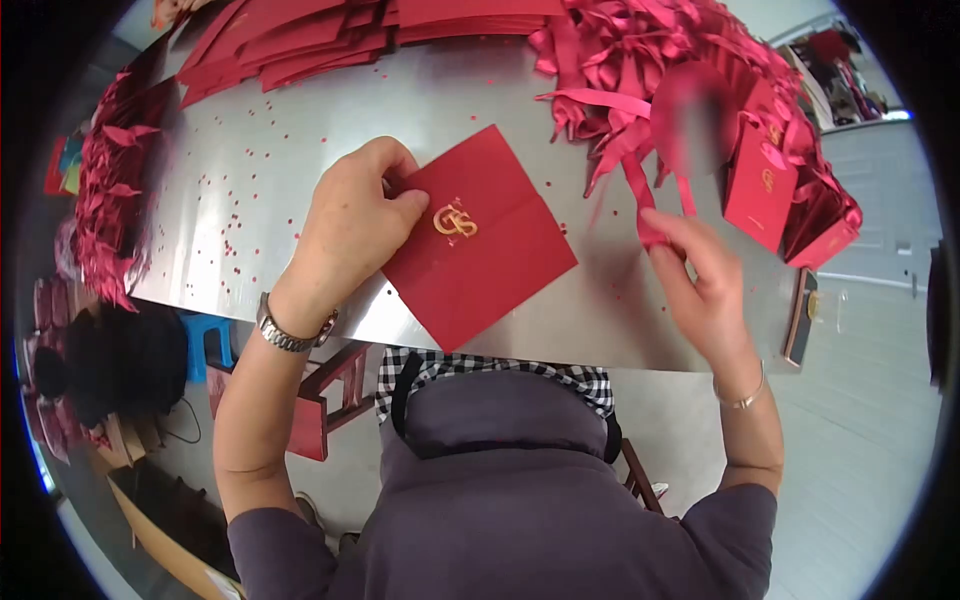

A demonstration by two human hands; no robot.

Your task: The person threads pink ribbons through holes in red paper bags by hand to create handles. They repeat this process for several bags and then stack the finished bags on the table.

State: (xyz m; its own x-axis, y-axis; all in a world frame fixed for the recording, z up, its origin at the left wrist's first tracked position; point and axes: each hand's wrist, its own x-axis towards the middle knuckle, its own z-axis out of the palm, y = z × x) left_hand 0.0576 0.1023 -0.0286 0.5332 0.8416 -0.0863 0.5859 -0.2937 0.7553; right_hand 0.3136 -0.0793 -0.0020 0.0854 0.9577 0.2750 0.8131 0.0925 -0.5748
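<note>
A flat red card or folded bag (500, 235) with a gold emblem is tilted over the metal table. My left hand (365, 205) pinches its upper left edge between thumb and fingers. To the right, my right hand (695, 275) is closed on a dark pink ribbon (640, 190) at the fingertips. That ribbon runs up toward a large tangled heap of ribbons (625, 60) at the table's back right. The card and my right hand are apart.
Stacked red sheets (300, 40) lie along the back of the metal table (350, 110). Ribboned items (110, 190) stand at its left edge, red bags (765, 185) at the right. Small red dots are scattered on the surface. A blue stool (207, 340) is below left.
</note>
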